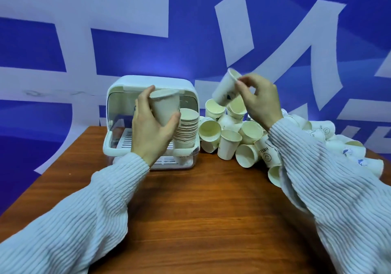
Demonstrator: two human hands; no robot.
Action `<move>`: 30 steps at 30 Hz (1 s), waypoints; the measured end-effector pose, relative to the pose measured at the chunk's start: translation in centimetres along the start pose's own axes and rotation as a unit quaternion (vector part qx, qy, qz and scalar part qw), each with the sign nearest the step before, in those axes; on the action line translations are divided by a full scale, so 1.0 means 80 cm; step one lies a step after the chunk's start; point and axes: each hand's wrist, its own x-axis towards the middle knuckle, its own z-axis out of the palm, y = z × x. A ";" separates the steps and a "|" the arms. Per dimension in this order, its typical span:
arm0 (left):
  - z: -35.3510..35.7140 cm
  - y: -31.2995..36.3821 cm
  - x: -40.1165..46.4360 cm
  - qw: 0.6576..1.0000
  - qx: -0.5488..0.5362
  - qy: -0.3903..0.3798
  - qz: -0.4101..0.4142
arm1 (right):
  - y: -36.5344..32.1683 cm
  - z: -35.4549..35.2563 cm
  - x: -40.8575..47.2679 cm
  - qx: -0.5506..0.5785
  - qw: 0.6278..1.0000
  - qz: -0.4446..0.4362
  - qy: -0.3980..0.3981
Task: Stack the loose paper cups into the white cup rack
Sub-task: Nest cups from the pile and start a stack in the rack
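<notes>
Left hand point(151, 123): grasping an upright paper cup point(164, 106), fingers and thumb curling round its wall, holding it in the air in front of the rack opening.
Right hand point(259, 102): pinching a second cup point(226, 88) by the rim; this cup is tilting, mouth pointing up and to the right, above the pile.
White cup rack point(152, 83): sitting at the far left of the table, its front standing open, slatted tray showing inside.
Stack in rack point(187, 128): nested cups standing upright at the rack's right side, just behind the left hand.
Loose cups point(230, 138): lying heaped to the right of the rack, some upright, some on their sides, spreading under the right sleeve point(330, 180).
Table point(203, 206): brown wood grain, bearing rack and pile.
Backdrop point(190, 30): blue wall carrying large white shapes.
</notes>
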 end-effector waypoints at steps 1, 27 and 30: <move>-0.001 0.001 0.002 1.000 -0.011 0.013 -0.014 | -0.013 0.001 0.003 0.046 0.999 -0.020 0.017; 0.033 0.011 0.053 0.993 0.066 -0.068 0.074 | -0.033 0.039 -0.023 0.035 0.980 -0.026 -0.193; 0.033 0.014 0.050 0.984 0.131 -0.063 0.102 | -0.016 0.030 -0.030 0.023 0.981 -0.007 -0.194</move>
